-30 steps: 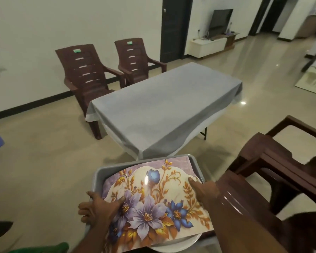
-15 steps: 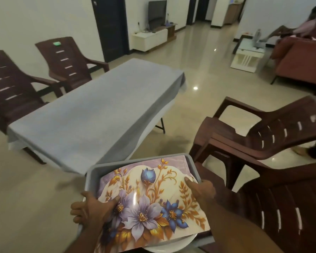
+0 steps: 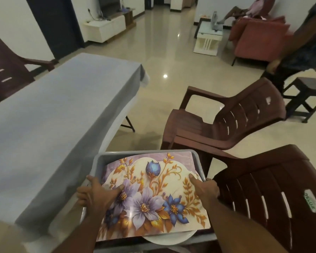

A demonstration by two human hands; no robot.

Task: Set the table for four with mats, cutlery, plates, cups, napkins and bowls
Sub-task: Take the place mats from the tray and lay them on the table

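I carry a grey tray in front of me, low in the head view. A floral place mat with purple and blue flowers lies on top and hides most of what is inside. A white plate peeks out under the mat's near edge. My left hand grips the tray's left rim, thumb pressing on the mat. My right hand grips the right rim, thumb on the mat. The long table with a grey cloth stands to the left, its top bare.
Two brown plastic chairs stand to the right of the table, the nearer chair just beside my right arm. Another brown chair is at the far left. A person stands by a stool at right.
The view has swung right and closer: the table has shifted to the left and the right-hand chairs have come nearer. My hands keep the same hold on the tray and mat.
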